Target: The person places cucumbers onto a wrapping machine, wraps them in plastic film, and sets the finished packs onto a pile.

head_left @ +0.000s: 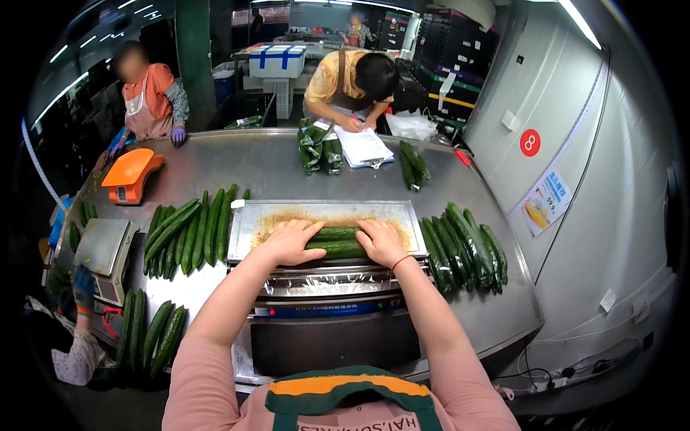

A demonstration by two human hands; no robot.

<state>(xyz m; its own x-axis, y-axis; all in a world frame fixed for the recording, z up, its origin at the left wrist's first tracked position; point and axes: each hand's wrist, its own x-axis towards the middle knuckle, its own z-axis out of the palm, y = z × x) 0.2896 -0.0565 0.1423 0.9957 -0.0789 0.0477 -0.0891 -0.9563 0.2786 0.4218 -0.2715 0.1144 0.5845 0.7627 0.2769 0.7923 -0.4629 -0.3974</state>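
Two green cucumbers [336, 249] lie side by side across the metal plate [248, 219] of a film wrapping machine [327, 309]. My left hand [287, 243] is closed over their left ends, its thumb along the near one. Over the right ends my right hand [383, 243] is curled in the same way. The hands cover the cucumbers' tips. Brown stains mark the plate around them. A roll of clear film [330, 283] sits just in front, below the plate's near edge.
Loose cucumbers [190, 237] lie left of the machine; film-wrapped cucumbers [467, 248] lie to its right. An orange scale [133, 176] and a grey scale [106, 248] stand on the left. Across the steel table [244, 161], a person writes on a clipboard [363, 149]. A gloved hand [83, 284] is at left.
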